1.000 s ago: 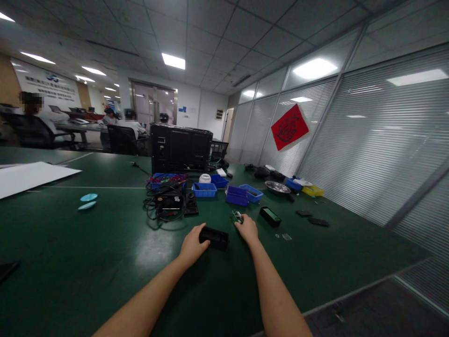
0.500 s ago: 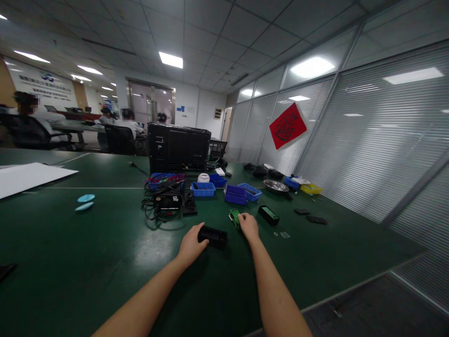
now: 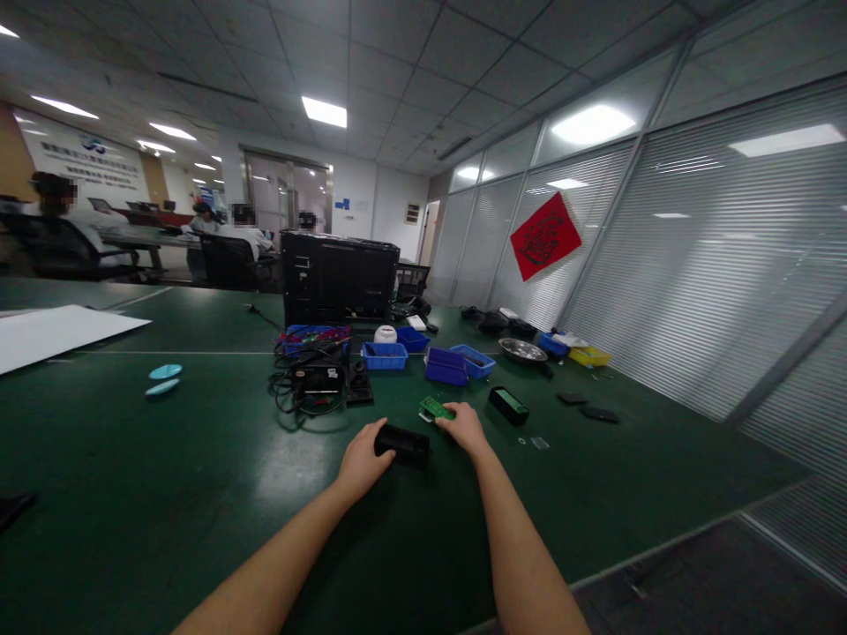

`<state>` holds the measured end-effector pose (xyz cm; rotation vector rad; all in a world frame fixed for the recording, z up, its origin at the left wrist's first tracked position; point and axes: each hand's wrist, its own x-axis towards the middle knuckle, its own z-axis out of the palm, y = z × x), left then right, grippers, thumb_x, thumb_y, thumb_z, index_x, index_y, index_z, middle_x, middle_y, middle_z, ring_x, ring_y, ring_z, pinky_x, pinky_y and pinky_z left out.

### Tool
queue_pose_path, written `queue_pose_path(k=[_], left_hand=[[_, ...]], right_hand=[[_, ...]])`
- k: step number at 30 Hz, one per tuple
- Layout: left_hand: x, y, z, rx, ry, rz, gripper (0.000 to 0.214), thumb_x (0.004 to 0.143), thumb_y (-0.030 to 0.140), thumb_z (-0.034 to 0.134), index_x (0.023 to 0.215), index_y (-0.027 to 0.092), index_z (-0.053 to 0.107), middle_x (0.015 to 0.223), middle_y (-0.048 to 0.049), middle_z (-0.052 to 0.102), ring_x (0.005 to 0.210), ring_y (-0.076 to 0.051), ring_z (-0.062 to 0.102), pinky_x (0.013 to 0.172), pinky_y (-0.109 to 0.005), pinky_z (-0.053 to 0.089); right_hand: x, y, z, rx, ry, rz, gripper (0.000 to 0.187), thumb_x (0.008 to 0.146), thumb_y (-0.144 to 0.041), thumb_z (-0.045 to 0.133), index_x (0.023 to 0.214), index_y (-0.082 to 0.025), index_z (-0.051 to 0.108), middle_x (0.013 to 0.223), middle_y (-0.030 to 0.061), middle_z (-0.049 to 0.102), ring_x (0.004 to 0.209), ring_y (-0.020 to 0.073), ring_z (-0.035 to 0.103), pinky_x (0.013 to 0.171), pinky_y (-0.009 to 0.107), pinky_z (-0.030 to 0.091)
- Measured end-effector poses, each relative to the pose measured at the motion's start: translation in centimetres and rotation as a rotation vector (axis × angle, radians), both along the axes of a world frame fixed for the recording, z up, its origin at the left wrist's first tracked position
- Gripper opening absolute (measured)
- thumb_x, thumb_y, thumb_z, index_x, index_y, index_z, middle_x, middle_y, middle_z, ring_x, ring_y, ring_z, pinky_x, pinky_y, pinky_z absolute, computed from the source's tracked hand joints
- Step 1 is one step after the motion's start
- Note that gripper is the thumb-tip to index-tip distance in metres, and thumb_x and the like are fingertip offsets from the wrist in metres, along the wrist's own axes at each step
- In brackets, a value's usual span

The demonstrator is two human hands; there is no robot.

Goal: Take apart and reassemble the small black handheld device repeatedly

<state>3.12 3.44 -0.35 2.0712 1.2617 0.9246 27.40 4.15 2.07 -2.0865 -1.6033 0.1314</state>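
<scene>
My left hand (image 3: 363,459) is closed round the left end of a black, oblong plastic housing (image 3: 405,444), which lies low over the green table. In my right hand (image 3: 465,429) is a green circuit board (image 3: 435,407), pinched at its right edge between thumb and fingers. A whitish part shows under the board's left side. To the right of that hand stands a black box (image 3: 508,405) with a green board showing in its top. A small ring (image 3: 522,440) and a clear flat piece (image 3: 540,443) lie in front of that box.
Blue bins (image 3: 385,356) stand beyond my hands, with a soldering station (image 3: 318,381) and its tangled cables to their left. A large black monitor-like panel (image 3: 340,280) rises behind. A metal dish (image 3: 522,350) and a yellow bin (image 3: 589,355) are at the right. Several people sit far left.
My right hand has turned the circuit board flatter and shifted it slightly left, so more of its green face shows. My left hand and the black housing have hardly moved.
</scene>
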Motion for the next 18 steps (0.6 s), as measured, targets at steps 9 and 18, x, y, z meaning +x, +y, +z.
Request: queue_pose_path(k=[9,18], left_hand=[[0.1,-0.2,0.4,-0.004,0.018,0.041,0.057,0.063,0.025,0.061,0.118,0.019,0.046,0.110,-0.0050,0.054,0.102,-0.018,0.051,0.089,-0.026,0.037],[-0.4,0.5,-0.3,-0.045,0.029,0.004,0.059,0.064,0.025,0.063,0.120,0.020,0.045,0.115,-0.0057,0.056,0.105,-0.019,0.051,0.092,-0.028,0.035]], right_hand=[[-0.4,0.3,-0.4,0.054,0.082,0.061,0.039,0.061,-0.033,0.067,0.096,-0.016,0.066,0.093,0.0097,0.060,0.089,0.0231,0.055,0.079,0.030,0.040],[-2.0,-1.1,2.6,0.204,0.575,0.307,0.042,0.066,-0.031,0.063,0.104,-0.015,0.061,0.090,0.0057,0.061,0.080,0.0176,0.055,0.076,0.031,0.043]])
